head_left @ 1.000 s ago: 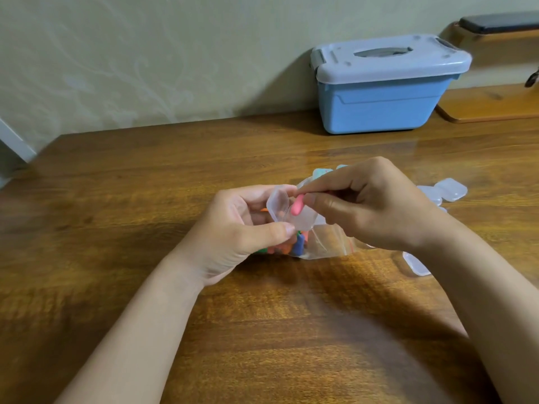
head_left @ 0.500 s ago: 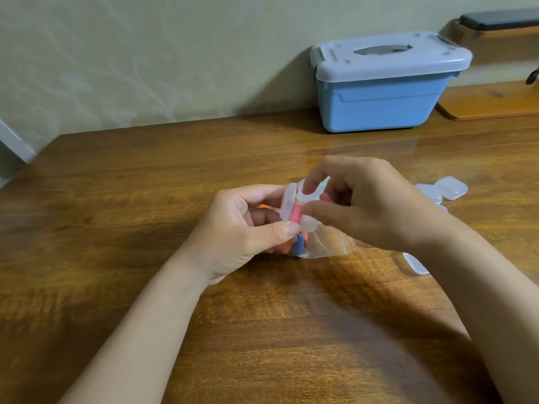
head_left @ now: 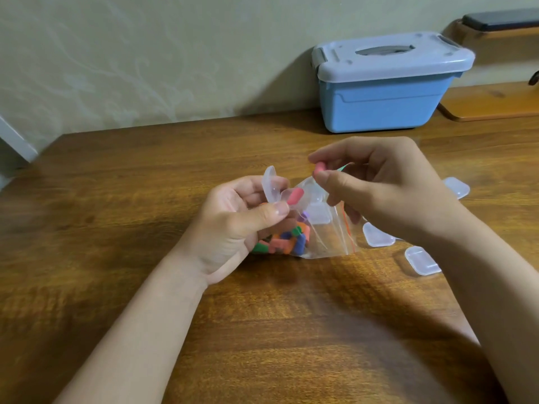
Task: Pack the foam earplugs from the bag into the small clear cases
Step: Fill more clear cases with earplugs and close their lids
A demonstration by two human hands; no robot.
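The left hand (head_left: 233,220) pinches an open clear case (head_left: 272,186) with a pink earplug (head_left: 294,196) poking out. Just right of it, the right hand (head_left: 376,182) pinches a second plug (head_left: 318,169) — above the bag (head_left: 318,237) of earplugs on the table (head_left: 145,199).

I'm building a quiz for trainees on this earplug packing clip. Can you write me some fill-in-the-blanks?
1. The left hand holds an open clear ____.
2. The right hand pinches a ____ earplug.
3. The bag of earplugs lies on the ____.
4. The storage box by the wall is ____ in colour.

Answers: case; pink; table; blue
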